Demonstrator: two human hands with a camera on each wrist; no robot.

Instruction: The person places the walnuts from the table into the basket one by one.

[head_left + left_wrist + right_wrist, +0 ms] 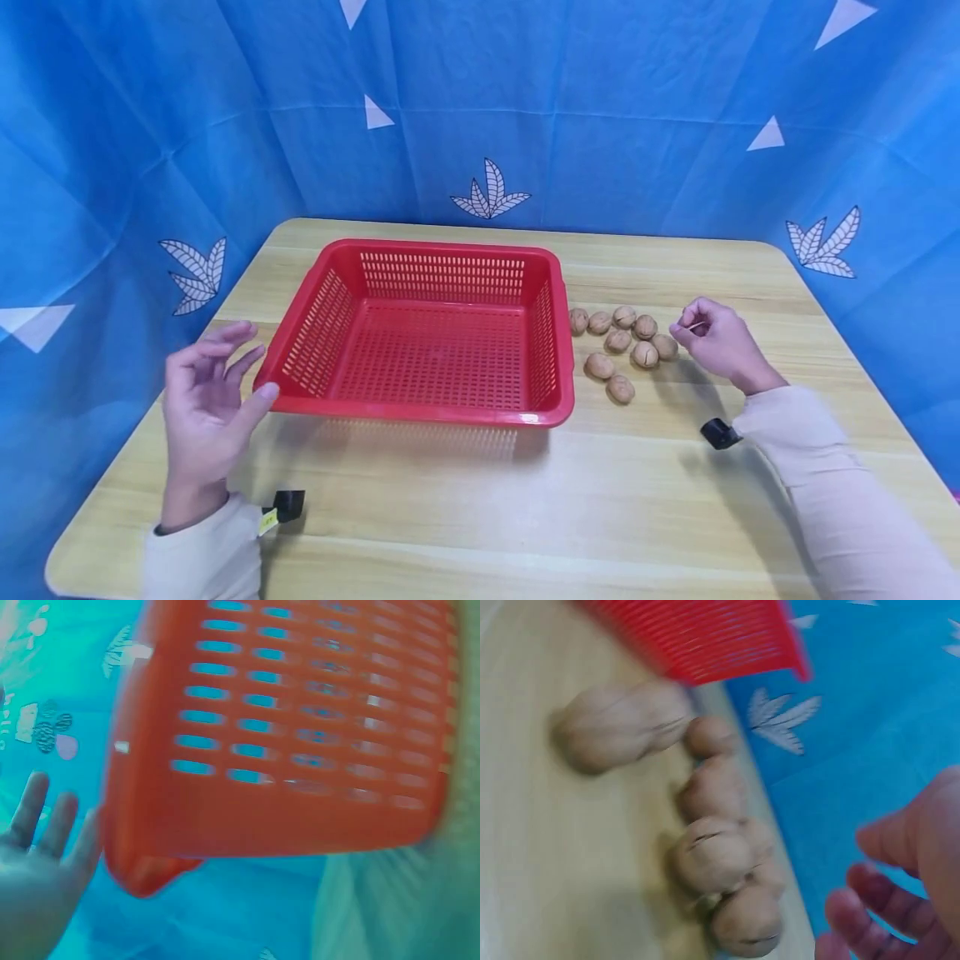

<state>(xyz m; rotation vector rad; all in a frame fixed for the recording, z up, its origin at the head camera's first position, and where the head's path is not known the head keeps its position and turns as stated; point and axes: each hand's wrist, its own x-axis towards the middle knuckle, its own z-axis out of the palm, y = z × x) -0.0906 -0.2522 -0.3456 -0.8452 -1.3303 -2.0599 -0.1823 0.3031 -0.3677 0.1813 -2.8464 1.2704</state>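
On the table (465, 525) | walnuts (618, 341) just left of our right grip (718, 340), loosely curled, empty | left grip (206, 408) spread beside basket (442, 413)

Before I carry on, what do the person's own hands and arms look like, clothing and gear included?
The left hand and right hand are bare, with no gloves. The left sleeve and right sleeve are pale off-white. A small black block sits at each wrist, left and right; a yellow label shows beside the left one.
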